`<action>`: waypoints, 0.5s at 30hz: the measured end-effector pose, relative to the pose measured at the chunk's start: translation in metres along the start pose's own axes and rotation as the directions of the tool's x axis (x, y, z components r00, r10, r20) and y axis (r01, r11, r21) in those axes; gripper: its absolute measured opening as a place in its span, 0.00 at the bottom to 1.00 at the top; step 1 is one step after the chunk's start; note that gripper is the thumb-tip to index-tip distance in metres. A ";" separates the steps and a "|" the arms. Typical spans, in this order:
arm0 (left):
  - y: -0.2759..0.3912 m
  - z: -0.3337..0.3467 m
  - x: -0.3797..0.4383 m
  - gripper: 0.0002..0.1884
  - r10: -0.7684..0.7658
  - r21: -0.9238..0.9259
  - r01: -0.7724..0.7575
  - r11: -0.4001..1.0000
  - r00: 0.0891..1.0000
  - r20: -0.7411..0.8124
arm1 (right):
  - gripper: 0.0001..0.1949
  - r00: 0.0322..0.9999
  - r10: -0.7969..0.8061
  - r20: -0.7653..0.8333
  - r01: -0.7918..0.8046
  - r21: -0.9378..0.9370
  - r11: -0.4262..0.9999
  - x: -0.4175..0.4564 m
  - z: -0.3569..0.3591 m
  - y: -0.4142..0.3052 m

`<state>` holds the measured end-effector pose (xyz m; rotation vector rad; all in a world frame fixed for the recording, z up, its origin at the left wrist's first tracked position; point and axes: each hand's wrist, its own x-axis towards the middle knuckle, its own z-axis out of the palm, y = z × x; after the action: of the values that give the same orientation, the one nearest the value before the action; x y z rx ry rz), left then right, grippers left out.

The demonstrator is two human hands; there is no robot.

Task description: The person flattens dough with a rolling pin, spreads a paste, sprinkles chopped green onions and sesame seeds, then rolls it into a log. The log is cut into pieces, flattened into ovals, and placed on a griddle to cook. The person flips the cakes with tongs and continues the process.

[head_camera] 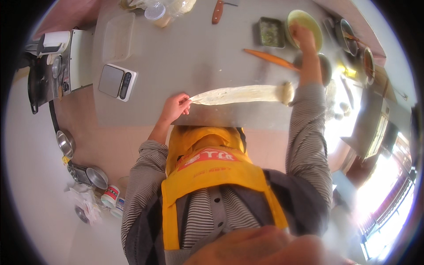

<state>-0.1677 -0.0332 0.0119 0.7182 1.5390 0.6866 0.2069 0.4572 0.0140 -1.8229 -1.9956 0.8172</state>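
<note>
My left hand (pixel 177 106) pinches the narrow left end of a long, thin strip of dough (pixel 235 94). The strip lies near the front edge of the grey worktable (pixel 185 43). At its right end the strip is gathered into a thick dough roll (pixel 287 94), beside my right forearm. My right hand (pixel 300 34) reaches down into a pale yellow-green bowl (pixel 315 25) at the back right. Its fingers are blurred, and what they touch in the bowl cannot be made out. Left of the bowl stands a dark rectangular tray (pixel 261 25) with chopped greens (pixel 272 33).
A tapered wooden rolling pin (pixel 270 59) points toward a dark round bowl (pixel 326 71) partly behind my forearm. To the left are a digital kitchen scale (pixel 112 81) and a clear plastic box (pixel 118 38). A wooden-handled tool (pixel 217 12) and a lidded tub (pixel 155 12) lie at the back.
</note>
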 end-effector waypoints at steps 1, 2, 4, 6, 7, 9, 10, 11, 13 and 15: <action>-0.005 -0.004 -0.003 0.07 0.000 0.002 0.000 1.000 1.000 -0.025 | 0.32 0.985 0.164 0.046 -0.166 0.465 0.870 -0.011 -0.005 -0.020; -0.011 -0.005 -0.002 0.07 0.004 0.003 -0.004 1.000 0.999 -0.035 | 0.29 0.941 0.298 0.158 -0.298 0.802 0.517 -0.029 -0.014 -0.033; -0.019 -0.005 0.001 0.07 0.032 0.003 -0.032 0.999 0.999 -0.004 | 0.25 0.959 0.084 0.270 -0.282 0.888 0.363 -0.066 -0.025 -0.030; -0.024 -0.008 0.006 0.07 0.071 0.003 -0.071 0.997 0.997 0.039 | 0.23 0.903 -0.278 0.328 -0.277 0.938 0.207 -0.124 -0.021 -0.026; -0.025 -0.009 0.003 0.08 0.060 0.005 -0.060 0.998 0.998 0.024 | 0.23 0.937 -0.090 0.336 -0.268 0.862 0.431 -0.180 -0.005 -0.055; -0.013 -0.005 0.005 0.08 0.062 0.014 -0.063 0.998 0.998 0.022 | 0.21 0.914 -0.250 0.319 -0.100 0.775 0.624 -0.252 0.041 -0.054; -0.011 -0.006 0.004 0.08 0.057 0.008 -0.057 0.998 0.998 0.035 | 0.18 0.932 -0.160 0.326 -0.117 0.685 0.719 -0.295 0.069 -0.071; -0.008 -0.007 0.006 0.08 0.057 0.026 -0.058 0.998 0.998 0.033 | 0.14 0.923 -0.210 0.322 0.013 0.520 0.854 -0.329 0.095 -0.077; -0.009 -0.005 0.003 0.07 0.051 0.057 -0.052 0.997 0.998 0.023 | 0.14 0.856 -0.479 0.195 0.444 0.198 0.874 -0.379 0.128 -0.110; -0.015 -0.005 0.003 0.07 0.050 0.046 -0.051 0.998 0.998 0.041 | 0.19 0.675 -0.709 0.206 0.716 0.052 0.696 -0.392 0.145 -0.081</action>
<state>-0.1740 -0.0401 -0.0014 0.8042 1.5090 0.6713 0.1111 0.0429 0.0053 -0.8059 -2.5767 0.7258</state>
